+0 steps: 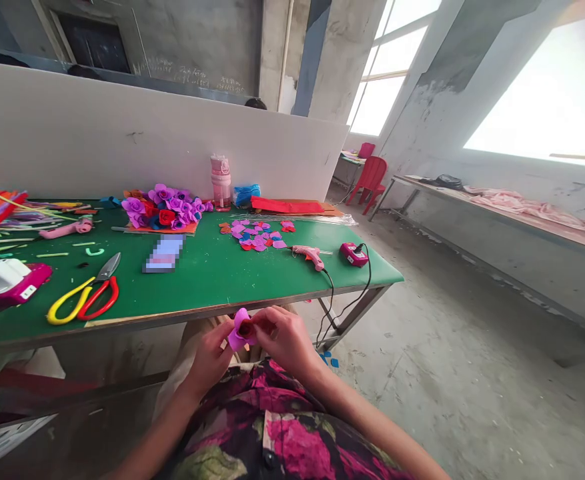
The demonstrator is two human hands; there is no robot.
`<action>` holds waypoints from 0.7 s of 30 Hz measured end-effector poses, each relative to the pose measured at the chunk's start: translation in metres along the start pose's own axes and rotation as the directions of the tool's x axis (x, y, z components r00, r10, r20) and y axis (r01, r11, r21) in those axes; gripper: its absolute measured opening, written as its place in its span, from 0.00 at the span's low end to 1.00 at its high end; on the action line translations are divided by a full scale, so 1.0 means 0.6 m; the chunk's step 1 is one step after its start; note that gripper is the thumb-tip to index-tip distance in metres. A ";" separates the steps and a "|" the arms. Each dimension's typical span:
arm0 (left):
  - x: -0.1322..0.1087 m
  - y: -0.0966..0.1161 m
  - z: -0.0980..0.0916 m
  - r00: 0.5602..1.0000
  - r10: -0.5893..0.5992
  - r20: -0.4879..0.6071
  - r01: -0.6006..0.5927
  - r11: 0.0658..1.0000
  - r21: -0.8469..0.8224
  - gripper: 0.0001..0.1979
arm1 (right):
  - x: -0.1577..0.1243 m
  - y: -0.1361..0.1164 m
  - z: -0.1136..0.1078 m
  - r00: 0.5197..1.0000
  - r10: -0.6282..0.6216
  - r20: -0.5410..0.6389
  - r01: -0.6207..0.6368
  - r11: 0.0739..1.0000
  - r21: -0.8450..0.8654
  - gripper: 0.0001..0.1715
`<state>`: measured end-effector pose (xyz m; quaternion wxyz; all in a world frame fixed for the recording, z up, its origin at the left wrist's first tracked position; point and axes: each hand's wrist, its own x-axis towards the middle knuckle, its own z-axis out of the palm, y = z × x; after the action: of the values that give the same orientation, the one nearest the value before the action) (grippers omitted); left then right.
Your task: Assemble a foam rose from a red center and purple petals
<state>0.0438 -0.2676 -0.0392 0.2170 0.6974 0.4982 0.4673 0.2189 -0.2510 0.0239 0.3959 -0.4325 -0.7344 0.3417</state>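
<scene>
Both of my hands hold a small paper flower [242, 330] with purple outer petals and a red centre, just below the front edge of the green table [212, 273]. My left hand [211, 357] pinches it from the left with closed fingers. My right hand [285, 340] grips it from the right, fingers curled round the petals. A pile of loose purple, red and blue paper petals [257, 235] lies on the table ahead. A heap of finished purple and red flowers [165, 208] sits further back.
A pink glue gun [309, 255] with its cable and a pink plug box [353, 254] lie at the table's right. Yellow and red scissors [85, 297], a pink bottle [221, 180], coloured sticks [17, 217], red paper sheets [285, 205]. White partition behind; red chair [369, 179] and long bench at right.
</scene>
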 end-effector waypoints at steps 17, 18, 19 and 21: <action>-0.009 -0.009 0.005 0.989 -0.081 0.122 0.106 0.969 -0.224 0.17 | 0.013 0.025 -0.010 0.854 0.344 0.391 -0.519 0.513 0.684 0.16; -0.009 -0.008 0.004 0.985 -0.091 0.143 0.124 0.962 -0.244 0.17 | 0.014 0.026 -0.011 0.862 0.348 0.368 -0.504 0.512 0.696 0.17; -0.009 -0.008 0.003 0.982 -0.105 0.159 0.143 0.957 -0.253 0.17 | 0.014 0.026 -0.012 0.870 0.347 0.351 -0.490 0.527 0.694 0.17; -0.008 -0.006 -0.002 0.975 -0.136 0.176 0.177 0.952 -0.248 0.17 | 0.014 0.024 -0.013 0.874 0.335 0.352 -0.485 0.561 0.671 0.19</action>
<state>0.0409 -0.2708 -0.0436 0.3823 0.6553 0.4672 0.4540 0.2284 -0.2362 0.0177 0.3759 -0.3590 -0.4419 0.7312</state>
